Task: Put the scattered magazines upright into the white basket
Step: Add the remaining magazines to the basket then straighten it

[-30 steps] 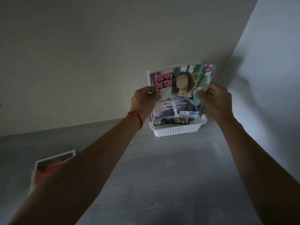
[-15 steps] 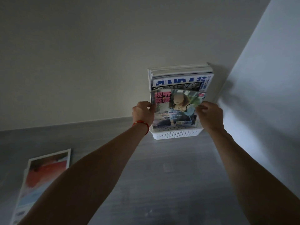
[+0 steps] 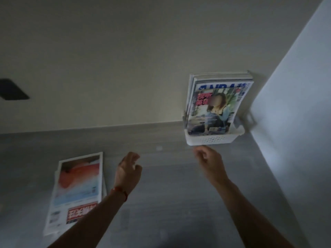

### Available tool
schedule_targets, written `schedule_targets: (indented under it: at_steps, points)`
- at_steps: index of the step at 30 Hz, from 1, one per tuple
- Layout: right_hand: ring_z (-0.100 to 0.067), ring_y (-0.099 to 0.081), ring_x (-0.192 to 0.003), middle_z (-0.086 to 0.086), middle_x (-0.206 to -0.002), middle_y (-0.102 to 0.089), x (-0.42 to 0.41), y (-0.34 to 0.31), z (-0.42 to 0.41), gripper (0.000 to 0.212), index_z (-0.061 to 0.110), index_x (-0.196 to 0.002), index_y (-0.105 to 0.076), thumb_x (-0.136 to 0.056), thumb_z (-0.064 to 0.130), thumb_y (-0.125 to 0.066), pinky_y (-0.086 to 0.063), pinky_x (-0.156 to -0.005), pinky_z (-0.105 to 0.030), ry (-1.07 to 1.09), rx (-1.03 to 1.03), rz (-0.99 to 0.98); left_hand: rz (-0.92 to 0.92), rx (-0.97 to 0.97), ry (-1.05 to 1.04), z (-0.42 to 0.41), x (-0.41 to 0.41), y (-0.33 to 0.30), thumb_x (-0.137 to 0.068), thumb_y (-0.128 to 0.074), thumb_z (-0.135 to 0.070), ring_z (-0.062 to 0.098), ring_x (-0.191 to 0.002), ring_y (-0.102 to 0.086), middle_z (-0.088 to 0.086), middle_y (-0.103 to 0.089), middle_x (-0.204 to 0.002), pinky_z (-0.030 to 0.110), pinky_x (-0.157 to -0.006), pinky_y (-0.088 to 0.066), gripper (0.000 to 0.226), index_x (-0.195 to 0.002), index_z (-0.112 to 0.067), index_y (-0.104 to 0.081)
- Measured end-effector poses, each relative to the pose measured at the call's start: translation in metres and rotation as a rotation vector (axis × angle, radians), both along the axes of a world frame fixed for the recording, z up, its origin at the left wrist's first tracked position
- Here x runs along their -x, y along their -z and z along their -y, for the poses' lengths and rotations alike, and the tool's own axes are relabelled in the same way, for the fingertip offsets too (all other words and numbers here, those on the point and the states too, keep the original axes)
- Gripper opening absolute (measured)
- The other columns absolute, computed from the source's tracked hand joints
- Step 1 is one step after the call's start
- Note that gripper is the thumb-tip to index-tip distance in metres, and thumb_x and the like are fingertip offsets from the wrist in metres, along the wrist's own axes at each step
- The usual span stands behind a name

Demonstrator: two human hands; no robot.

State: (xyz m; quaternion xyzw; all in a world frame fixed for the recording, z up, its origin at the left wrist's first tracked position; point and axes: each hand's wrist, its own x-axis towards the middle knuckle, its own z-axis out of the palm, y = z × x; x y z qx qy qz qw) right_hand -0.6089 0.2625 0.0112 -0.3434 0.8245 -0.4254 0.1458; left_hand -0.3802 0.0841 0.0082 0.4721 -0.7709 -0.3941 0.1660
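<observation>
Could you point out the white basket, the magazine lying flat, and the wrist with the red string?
White perforated plastic basket (image 3: 211, 139), head view: its front wall.
Flat red-and-white magazine (image 3: 78, 185), head view: middle of its cover.
Left hand (image 3: 128, 173), head view: its back, above the red string.

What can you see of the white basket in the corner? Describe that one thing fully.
The white basket looks like plastic, with rows of small holes in its front wall and a thicker rim. It sits on the grey surface in the corner where two walls meet. Several magazines stand upright in it, leaning towards the back wall. Neither hand touches it; the right hand is just below.
</observation>
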Motion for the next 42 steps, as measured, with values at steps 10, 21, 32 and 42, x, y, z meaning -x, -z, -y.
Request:
schedule_targets:
  at_steps: [10,21,32,42]
  points:
    - [-0.018,-0.069,-0.102,-0.005,-0.110,-0.074,-0.238,0.029,0.092,0.024,0.012,-0.111,-0.071,-0.097,0.026,-0.057,-0.050,-0.086,-0.027,-0.526,-0.269,0.143,0.713,0.026,-0.094,0.049,-0.200,0.029,-0.083,-0.065,-0.032,0.039,-0.140,-0.022,0.019,-0.022,-0.153,0.057,-0.109,-0.033,0.061,-0.139,-0.026,-0.042]
    - [-0.018,-0.070,-0.091,-0.002,-0.100,-0.072,-0.323,0.050,0.124,0.023,0.008,-0.105,-0.065,-0.086,0.021,-0.068,-0.048,-0.068,-0.020,-0.185,-0.454,0.308,0.811,0.031,0.157,0.028,-0.249,0.048,-0.084,-0.050,-0.062,0.032,-0.135,-0.034,0.011,-0.029,-0.154,0.056,-0.111,-0.031,0.071,-0.148,-0.043,-0.027]
    - [-0.009,-0.069,-0.070,0.008,-0.081,-0.073,-0.231,-0.015,0.077,0.011,0.020,-0.098,-0.070,-0.092,0.028,-0.066,-0.049,-0.062,-0.024,-0.149,-0.113,0.051,0.157,0.592,0.542,0.024,-0.145,-0.024,-0.088,-0.059,-0.018,0.036,-0.139,-0.039,0.018,-0.040,-0.154,0.051,-0.115,-0.034,0.066,-0.150,-0.012,-0.036]
    - [-0.007,-0.064,-0.103,0.014,-0.115,-0.066,-0.112,-0.068,-0.004,0.043,0.030,-0.125,-0.057,-0.085,0.035,-0.073,-0.055,-0.085,-0.029,0.340,0.179,0.098,-0.255,0.318,0.615,0.015,-0.005,-0.107,-0.085,-0.058,-0.018,0.013,-0.069,-0.063,0.003,-0.069,-0.077,0.027,-0.061,-0.042,0.011,-0.091,-0.013,-0.066]
